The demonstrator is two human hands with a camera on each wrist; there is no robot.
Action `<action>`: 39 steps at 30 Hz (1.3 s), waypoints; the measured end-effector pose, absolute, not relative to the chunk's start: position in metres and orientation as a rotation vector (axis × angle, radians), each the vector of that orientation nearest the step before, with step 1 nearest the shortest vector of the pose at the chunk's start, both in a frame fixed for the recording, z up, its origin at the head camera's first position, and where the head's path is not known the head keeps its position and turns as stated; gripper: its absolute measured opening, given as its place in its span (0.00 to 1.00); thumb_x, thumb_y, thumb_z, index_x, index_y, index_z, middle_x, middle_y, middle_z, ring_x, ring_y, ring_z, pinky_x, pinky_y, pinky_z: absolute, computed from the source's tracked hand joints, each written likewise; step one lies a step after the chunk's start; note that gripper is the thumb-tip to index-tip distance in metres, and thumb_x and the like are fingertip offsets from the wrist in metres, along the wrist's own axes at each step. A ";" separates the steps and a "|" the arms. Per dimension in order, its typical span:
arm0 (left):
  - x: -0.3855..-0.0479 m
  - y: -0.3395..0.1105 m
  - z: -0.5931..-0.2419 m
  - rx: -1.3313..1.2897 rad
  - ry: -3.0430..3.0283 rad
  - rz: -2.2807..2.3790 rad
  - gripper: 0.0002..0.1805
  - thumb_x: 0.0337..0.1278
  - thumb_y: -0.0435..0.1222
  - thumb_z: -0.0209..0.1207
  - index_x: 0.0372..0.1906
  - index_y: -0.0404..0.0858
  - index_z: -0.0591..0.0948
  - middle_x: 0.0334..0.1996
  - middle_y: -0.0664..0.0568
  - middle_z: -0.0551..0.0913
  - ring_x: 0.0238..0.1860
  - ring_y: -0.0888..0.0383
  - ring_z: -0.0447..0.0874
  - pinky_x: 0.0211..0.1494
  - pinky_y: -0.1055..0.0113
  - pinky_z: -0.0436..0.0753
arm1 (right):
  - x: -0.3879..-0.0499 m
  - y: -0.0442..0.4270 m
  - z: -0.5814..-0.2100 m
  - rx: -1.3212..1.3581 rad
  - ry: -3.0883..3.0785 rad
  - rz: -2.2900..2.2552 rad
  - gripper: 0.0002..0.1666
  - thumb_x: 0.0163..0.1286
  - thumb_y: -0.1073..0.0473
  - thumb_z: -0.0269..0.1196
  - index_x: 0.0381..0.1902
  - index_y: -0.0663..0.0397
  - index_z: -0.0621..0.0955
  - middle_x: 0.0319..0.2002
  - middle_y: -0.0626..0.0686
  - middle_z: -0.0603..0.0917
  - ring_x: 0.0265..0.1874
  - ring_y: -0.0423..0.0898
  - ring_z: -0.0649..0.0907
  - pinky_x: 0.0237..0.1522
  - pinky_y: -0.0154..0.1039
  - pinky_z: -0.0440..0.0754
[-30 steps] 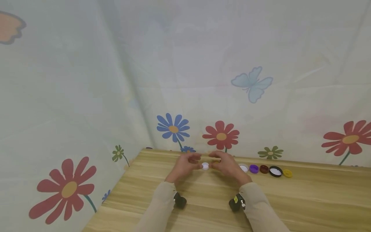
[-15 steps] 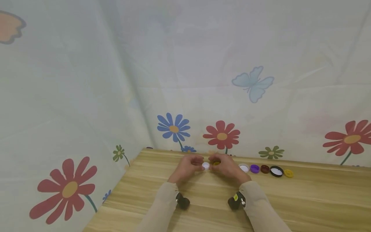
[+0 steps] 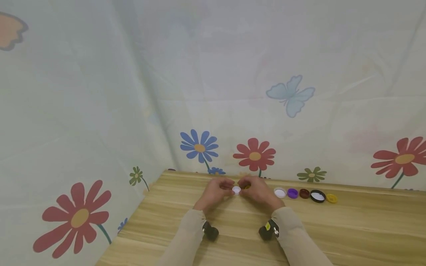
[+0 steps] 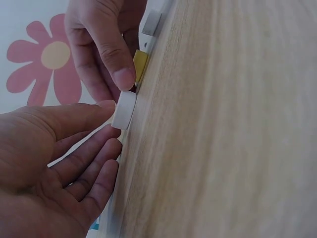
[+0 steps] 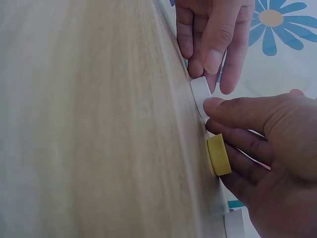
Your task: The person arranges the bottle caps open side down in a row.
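The left hand [image 3: 213,193] and the right hand [image 3: 259,191] are near each other, with the white cap [image 3: 236,190] between them. Each one pinches a side of the cap with its thumb and fingertips; how hard they press, I cannot tell. The cap is low at the bench top, near the back.

It looks light and stiff, like plastic, and should not break easily. Its smooth side may be a bit slippery. The best place to hold it seems to be the round edge, one side for each hand.

The yellow cap [image 5: 219,154] sits just beside the right hand's fingers. Further to the right is a row: a pale cap [image 3: 280,193], a purple cap [image 3: 293,193], a brown cap [image 3: 304,193], a black cap [image 3: 317,196] and a second yellow one at the end. The pale and black ones look like little dishes, white in the middle. I cannot tell if that white is a lining or something put in.

The bench [image 3: 366,225] is striped wood, and behind it hangs a flowery cloth [image 3: 219,81].
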State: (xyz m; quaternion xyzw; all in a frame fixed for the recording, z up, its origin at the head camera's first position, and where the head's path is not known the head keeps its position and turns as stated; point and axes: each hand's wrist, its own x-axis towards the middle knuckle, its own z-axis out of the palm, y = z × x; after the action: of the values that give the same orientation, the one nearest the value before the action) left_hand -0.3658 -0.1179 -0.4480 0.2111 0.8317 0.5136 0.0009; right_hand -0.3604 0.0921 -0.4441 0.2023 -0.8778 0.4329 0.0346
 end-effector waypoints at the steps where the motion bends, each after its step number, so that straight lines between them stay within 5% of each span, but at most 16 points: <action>1: -0.366 -0.118 -0.448 0.662 2.610 1.613 0.16 0.58 0.22 0.71 0.52 0.25 0.86 0.45 0.38 0.90 0.47 0.46 0.91 0.51 0.61 0.88 | -0.360 0.092 -0.444 0.619 -2.697 1.335 0.15 0.65 0.70 0.73 0.50 0.62 0.87 0.44 0.54 0.89 0.48 0.53 0.86 0.58 0.54 0.82; 18: -0.366 -0.116 -0.448 0.663 2.600 1.598 0.15 0.60 0.24 0.71 0.52 0.29 0.88 0.45 0.41 0.91 0.46 0.50 0.90 0.51 0.62 0.87 | -0.358 0.089 -0.443 0.628 -2.707 1.318 0.16 0.63 0.69 0.75 0.50 0.58 0.88 0.43 0.52 0.89 0.44 0.49 0.85 0.55 0.51 0.82; 28: -0.362 -0.115 -0.442 0.624 2.635 1.637 0.14 0.62 0.26 0.71 0.53 0.33 0.89 0.48 0.45 0.91 0.47 0.51 0.91 0.52 0.61 0.87 | -0.357 0.089 -0.438 0.600 -2.666 1.320 0.15 0.65 0.65 0.75 0.49 0.52 0.89 0.50 0.52 0.90 0.56 0.56 0.85 0.63 0.58 0.79; 39: -0.356 -0.114 -0.431 0.674 2.635 1.690 0.14 0.62 0.25 0.71 0.53 0.32 0.88 0.49 0.44 0.90 0.49 0.48 0.91 0.52 0.59 0.88 | -0.346 0.094 -0.425 0.614 -2.616 1.276 0.13 0.68 0.67 0.72 0.50 0.57 0.89 0.49 0.55 0.90 0.55 0.57 0.86 0.60 0.57 0.81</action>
State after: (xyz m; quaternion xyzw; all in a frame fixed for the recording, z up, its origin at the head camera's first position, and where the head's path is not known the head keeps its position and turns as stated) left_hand -0.3557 -0.1138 -0.4315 0.2104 0.8225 0.5275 -0.0305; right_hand -0.3457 0.0938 -0.4252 0.2057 -0.8763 0.4275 0.0835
